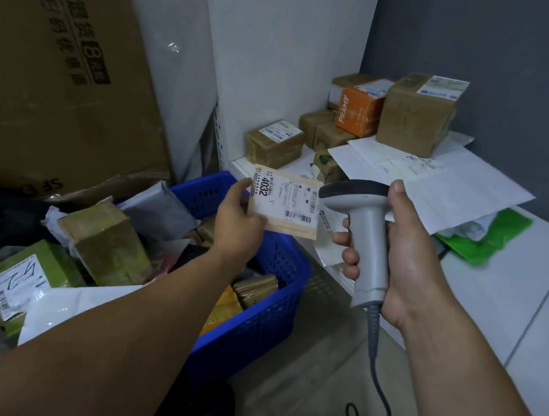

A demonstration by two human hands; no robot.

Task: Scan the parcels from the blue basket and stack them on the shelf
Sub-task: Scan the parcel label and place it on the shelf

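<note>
My left hand [236, 217] grips a small flat brown parcel [287, 206] by its left edge, its white label marked 4032 facing me, above the blue basket [264, 312]. My right hand [397, 256] holds a grey handheld scanner [365, 225] by its handle, the head pointing left and almost touching the parcel's right edge. The basket is heaped with taped brown boxes, grey and white mailer bags and a green box [25, 278]. The white shelf [496, 294] lies behind and to the right.
On the shelf stand several brown boxes, a large taped one [417, 114] and an orange box [359, 109], with white envelopes [440, 182] and a green bag [488, 239] beside them. A huge cardboard carton [57, 63] leans at left. The scanner's coiled cable [374, 373] hangs to the floor.
</note>
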